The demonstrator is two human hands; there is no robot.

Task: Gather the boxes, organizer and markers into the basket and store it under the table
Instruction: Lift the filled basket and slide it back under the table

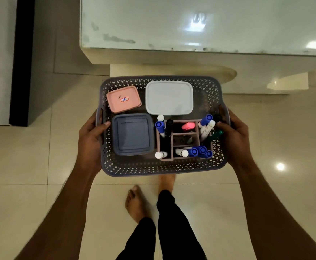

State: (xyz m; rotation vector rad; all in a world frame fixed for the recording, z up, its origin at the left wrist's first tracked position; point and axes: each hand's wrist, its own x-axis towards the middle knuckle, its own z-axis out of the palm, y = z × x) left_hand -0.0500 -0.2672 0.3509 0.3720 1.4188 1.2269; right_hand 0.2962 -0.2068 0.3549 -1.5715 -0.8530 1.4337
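A grey perforated basket [144, 168] hangs in the air over the tiled floor, in front of the table. My left hand [90, 141] grips its left handle and my right hand [235, 137] grips its right handle. Inside lie a pink box [123, 99] at the back left, a white box [169, 97] at the back right and a blue-grey box [133, 134] at the front left. The organizer [183, 140] stands at the front right, holding several markers [199, 151] with blue, white, black and pink caps.
The glass-topped table [200, 23] fills the upper part of the view, with its cream base [172, 71] just beyond the basket. A dark vertical strip [22, 61] runs along the wall at left. My bare feet [136, 203] stand on the glossy floor tiles.
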